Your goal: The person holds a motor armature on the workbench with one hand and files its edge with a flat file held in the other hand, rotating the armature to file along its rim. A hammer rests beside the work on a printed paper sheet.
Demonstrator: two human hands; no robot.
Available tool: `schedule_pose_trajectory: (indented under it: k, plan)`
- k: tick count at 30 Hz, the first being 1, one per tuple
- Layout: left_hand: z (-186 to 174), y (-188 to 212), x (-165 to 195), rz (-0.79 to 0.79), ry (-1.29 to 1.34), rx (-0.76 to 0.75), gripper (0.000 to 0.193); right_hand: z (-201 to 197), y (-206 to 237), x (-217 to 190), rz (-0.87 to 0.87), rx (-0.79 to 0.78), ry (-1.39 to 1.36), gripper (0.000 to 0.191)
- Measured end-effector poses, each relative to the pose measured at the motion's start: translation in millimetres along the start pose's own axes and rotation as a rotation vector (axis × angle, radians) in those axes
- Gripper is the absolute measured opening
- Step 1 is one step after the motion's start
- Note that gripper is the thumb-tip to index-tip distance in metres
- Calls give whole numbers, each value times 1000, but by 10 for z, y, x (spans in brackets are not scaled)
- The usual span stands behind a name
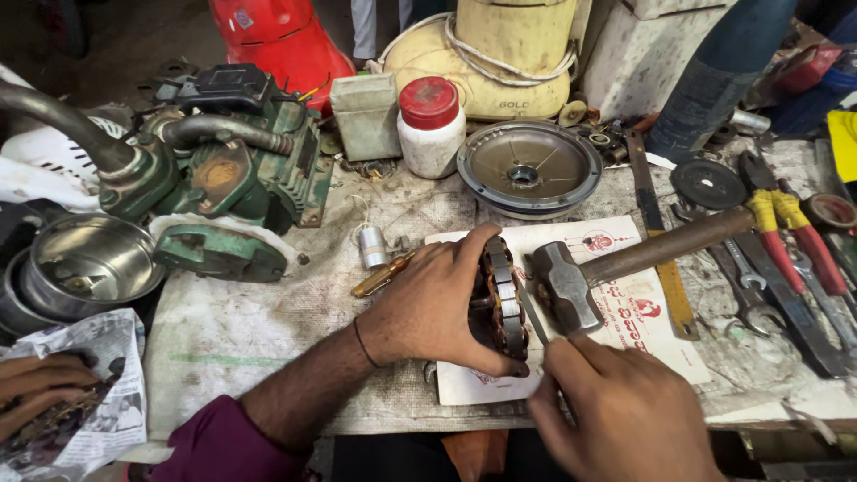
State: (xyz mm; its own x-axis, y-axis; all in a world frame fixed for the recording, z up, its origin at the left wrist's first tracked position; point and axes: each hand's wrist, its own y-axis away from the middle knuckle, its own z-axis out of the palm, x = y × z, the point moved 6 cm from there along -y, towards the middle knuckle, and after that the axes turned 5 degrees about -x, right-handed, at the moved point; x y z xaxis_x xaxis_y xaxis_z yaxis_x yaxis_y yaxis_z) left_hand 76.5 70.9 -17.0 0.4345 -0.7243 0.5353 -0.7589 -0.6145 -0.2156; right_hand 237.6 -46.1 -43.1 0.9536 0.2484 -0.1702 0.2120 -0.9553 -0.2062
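Note:
My left hand (435, 303) grips a round laminated motor stator (502, 299) and holds it on edge on a white printed sheet (625, 312) at the middle of the bench. My right hand (625, 411) is just below and right of the stator, its fingers pinched on a thin flat metal blade (534, 319) that runs up against the stator. A hammer (571, 287) with a wooden handle lies on the sheet right beside the stator, its steel head touching neither hand.
A green pump body (223, 170), a steel bowl (89, 261), a red-capped white jar (430, 125) and a round metal end cover (529, 168) stand behind. Red- and yellow-handled pliers (794, 236) and spanners lie at the right. Another person's hand (36, 384) rests on newspaper at the lower left.

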Motion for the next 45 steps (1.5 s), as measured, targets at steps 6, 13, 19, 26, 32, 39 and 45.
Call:
schedule_pose_trajectory:
  k: [6, 13, 19, 26, 32, 39, 45]
  plan:
    - [3, 29, 4, 2, 23, -10, 133, -54, -63, -71, 38, -18, 40, 28]
    - [12, 20, -31, -3, 17, -1, 135, -74, -61, -103, 15, 18, 12, 26]
    - [36, 6, -81, -30, 7, -17, 135, -10, -74, -77, 54, -1, 61, 23]
    - [52, 14, -78, -20, -17, 5, 135, -113, -46, -133, -21, 81, 3, 26]
    - [52, 1, -71, -7, 5, 0, 134, -77, -36, -80, 55, 17, 63, 27]
    - [-17, 29, -21, 30, -46, 106, 135, -84, -135, -102, 42, 37, -2, 27]
    - [-41, 55, -24, 26, 40, 118, 128, -3, -67, -15, 72, -16, 38, 27]
